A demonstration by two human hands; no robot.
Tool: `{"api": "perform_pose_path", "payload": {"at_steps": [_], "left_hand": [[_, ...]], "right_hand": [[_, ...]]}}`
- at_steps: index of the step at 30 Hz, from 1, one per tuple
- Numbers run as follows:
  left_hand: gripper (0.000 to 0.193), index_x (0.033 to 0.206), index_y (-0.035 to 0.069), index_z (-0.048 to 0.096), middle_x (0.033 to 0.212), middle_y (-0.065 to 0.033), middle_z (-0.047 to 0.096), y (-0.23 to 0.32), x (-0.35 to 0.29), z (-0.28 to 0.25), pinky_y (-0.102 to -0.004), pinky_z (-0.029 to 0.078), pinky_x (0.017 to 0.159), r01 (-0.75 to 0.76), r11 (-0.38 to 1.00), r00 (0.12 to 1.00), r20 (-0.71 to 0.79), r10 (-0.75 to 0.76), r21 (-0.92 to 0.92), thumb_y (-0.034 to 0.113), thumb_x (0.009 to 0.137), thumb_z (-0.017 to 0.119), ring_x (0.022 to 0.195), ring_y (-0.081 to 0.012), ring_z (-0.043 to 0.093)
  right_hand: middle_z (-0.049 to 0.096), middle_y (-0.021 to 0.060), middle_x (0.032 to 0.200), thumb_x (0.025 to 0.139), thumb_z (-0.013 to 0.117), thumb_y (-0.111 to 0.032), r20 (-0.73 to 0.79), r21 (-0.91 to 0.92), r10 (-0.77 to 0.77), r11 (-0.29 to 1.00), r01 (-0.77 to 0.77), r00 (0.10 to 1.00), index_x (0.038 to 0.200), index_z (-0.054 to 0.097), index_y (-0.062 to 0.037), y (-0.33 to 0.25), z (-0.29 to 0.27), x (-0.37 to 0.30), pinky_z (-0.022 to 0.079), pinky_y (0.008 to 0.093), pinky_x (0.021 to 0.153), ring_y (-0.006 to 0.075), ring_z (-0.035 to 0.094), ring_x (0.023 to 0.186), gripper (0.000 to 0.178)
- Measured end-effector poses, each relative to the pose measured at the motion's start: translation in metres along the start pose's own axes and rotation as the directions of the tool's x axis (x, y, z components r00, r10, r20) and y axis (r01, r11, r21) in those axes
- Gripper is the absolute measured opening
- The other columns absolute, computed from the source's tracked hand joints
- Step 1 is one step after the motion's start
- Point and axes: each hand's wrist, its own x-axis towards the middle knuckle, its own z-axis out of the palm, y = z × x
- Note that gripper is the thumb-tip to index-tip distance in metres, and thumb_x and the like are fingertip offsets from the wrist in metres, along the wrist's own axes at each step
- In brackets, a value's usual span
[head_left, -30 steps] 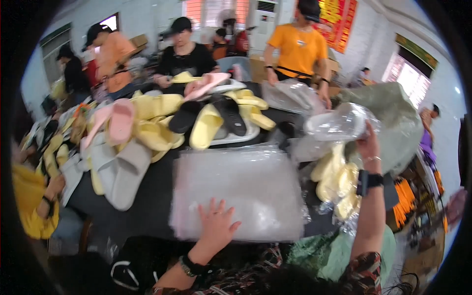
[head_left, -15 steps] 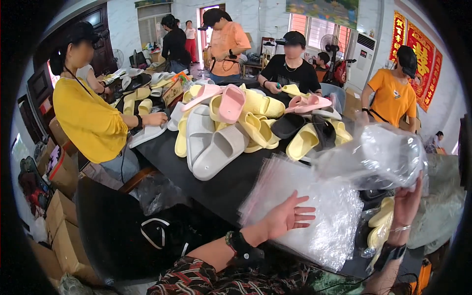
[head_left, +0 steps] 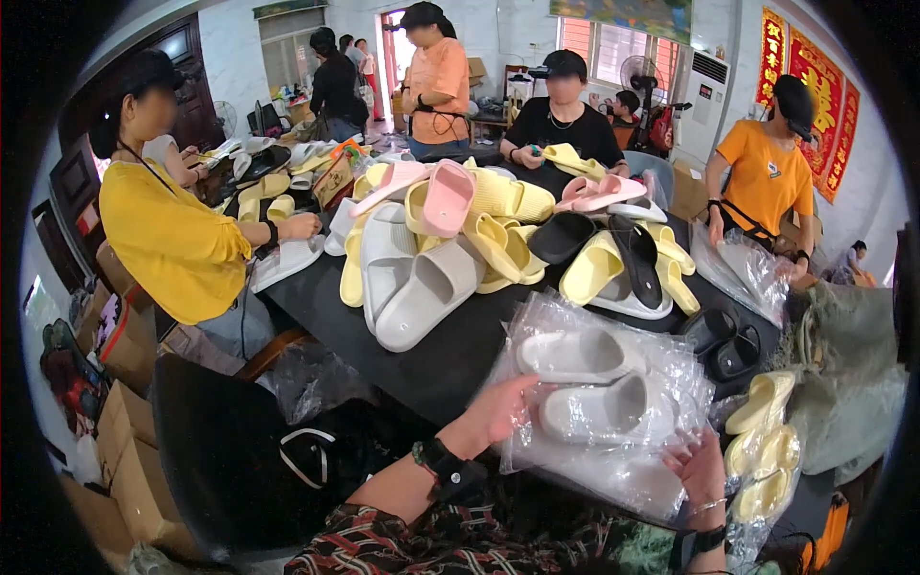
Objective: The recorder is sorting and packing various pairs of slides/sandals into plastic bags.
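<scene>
A pair of light grey slippers [head_left: 599, 412] in a clear plastic bag lies on a stack of flat clear bags [head_left: 575, 470] before me. At its left side, my left hand [head_left: 500, 407] closes on the edge of the bag, its lower fingers partly hidden by the shiny film. My right hand [head_left: 698, 468] is by the bag's right corner, palm up, with slightly bent fingers apart and nothing held in them. Beyond the bag, a big heap of loose slippers [head_left: 431, 297] in grey, yellow, pink and black covers the black table [head_left: 331, 307].
Bagged yellow slippers [head_left: 762, 446] and black slippers [head_left: 724, 343] lie on my right. A person in orange [head_left: 767, 172] handles clear bags [head_left: 743, 264] at the right edge. Others stand or sit around the table. A black chair [head_left: 230, 460] and cardboard boxes [head_left: 144, 470] are at left.
My right hand has brought the bagged slippers from the right onto the bag stack and let go. My left hand, open before, has moved slightly up and left to the bag's edge.
</scene>
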Motion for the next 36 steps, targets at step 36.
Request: {"api": "perform_pose_path", "payload": {"at_steps": [36], "left_hand": [[0.029,0.115,-0.004,0.056,0.064,-0.0056,0.062,0.029,-0.043,0.026,-0.0244,0.042,0.054,-0.011,0.420,0.906,-0.168,0.387,0.907,0.018,0.096,0.062,0.055,-0.0106,0.053]], "right_hand": [[0.064,0.0054,0.069,0.101,0.057,-0.036,0.149,-0.614,0.100,0.789,0.013,0.984,0.085,0.059,-0.0008,-0.010,0.002,-0.042,0.050,0.0238,0.051,0.0130,0.064,0.056,0.039]]}}
